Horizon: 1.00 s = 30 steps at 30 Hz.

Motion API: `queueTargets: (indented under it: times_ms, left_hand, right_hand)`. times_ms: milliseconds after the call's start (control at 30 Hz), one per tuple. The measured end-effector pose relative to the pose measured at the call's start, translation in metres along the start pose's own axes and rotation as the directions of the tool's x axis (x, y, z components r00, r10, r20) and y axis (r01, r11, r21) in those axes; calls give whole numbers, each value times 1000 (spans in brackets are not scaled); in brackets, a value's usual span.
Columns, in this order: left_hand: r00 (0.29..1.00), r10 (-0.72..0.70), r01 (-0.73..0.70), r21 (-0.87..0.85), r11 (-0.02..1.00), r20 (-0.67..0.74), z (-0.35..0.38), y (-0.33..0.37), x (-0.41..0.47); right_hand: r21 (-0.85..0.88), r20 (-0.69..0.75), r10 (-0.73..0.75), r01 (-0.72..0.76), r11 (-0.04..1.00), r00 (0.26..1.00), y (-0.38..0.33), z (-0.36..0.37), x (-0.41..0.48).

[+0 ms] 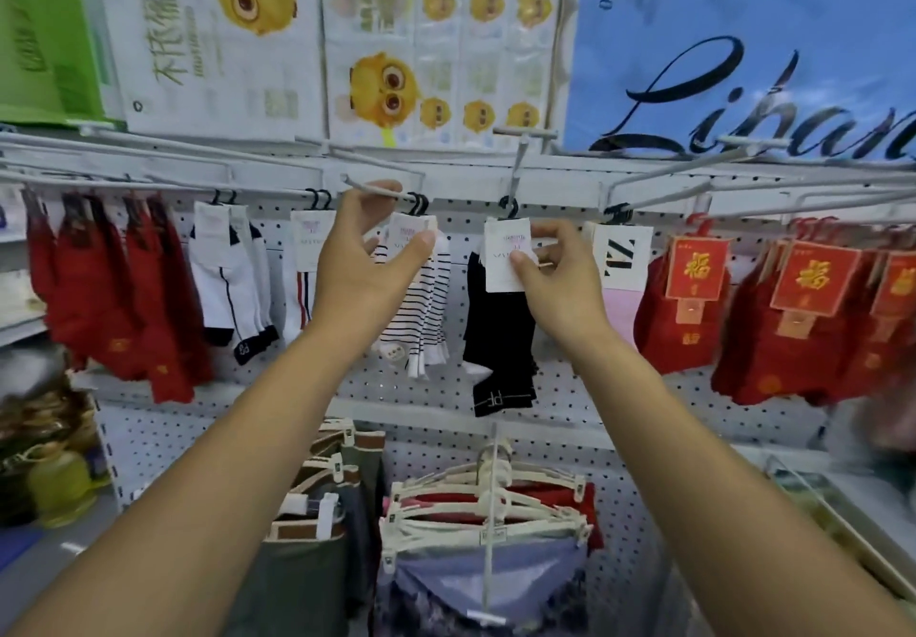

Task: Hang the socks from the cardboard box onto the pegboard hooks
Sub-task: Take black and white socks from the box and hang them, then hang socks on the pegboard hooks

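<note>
Right hand [555, 279] pinches card [505, 252] of black socks [495, 339]; left hand [357, 259] spread, fingertips touching hook [354, 184]. Slide hanger [509, 207], above right thumb, fully back before releasing.

Knit cloth socks [500, 339] (paper tags), painted metal pegboard [570, 388]
</note>
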<state>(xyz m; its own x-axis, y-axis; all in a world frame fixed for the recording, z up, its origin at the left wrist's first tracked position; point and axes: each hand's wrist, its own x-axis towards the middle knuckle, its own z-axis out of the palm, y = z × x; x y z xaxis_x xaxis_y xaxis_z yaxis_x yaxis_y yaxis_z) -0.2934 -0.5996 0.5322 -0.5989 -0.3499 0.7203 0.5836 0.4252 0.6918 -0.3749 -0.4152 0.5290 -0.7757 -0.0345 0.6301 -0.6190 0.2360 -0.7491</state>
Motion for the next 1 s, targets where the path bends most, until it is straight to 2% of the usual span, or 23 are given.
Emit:
queueTargets:
  times_ms: [200, 367, 533, 633, 800, 1000]
  left_hand:
    - [999, -9, 7, 38, 999, 47, -7, 3, -3]
    - [994, -75, 73, 28, 997, 85, -15, 7, -22]
    - [964, -119, 122, 5, 993, 239, -30, 10, -63]
    - [933, -135, 130, 38, 991, 333, -38, 15, -97]
    - [840, -99, 89, 45, 995, 533, -41, 8, -175]
    - [617, -54, 89, -2, 996, 785, -5, 12, -281]
  right_hand:
    - [28, -12, 56, -56, 998, 998, 5, 0, -1]
    - [-39, -58, 109, -111, 993, 992, -4, -9, -29]
    - [-129, -85, 112, -122, 984, 990, -16, -30, -96]
    - [-264, -97, 96, -118, 957, 991, -20, -41, -153]
    - [-529, -79, 174, -189, 827, 982, -8, -67, -258]
    - [-671, -188, 316, -356, 650, 930, 3, -119, -383]
